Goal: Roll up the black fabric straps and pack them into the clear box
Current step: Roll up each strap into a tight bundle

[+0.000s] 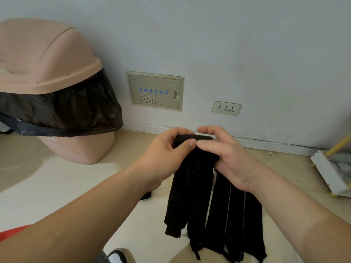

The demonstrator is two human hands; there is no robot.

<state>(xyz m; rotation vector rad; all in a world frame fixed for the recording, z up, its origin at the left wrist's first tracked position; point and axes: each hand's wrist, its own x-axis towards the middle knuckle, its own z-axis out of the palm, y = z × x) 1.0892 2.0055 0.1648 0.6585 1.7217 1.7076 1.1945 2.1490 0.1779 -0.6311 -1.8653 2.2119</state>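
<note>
A pink plastic swing-lid bin (47, 59) is standing on the beige floor (57, 186) against the pale wall (228, 44), beside a cream metal panel (154, 91) and white socket (226, 108).

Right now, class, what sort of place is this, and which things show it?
Probably a room in a home or flat, seen low beside a wall. Clues: a pink swing-lid bin lined with a black bag, a wall socket, and a recessed utility panel in the painted wall.

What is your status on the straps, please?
Left hand and right hand grip the black straps at the top; ends hang loose. Clear box not in view.
</note>
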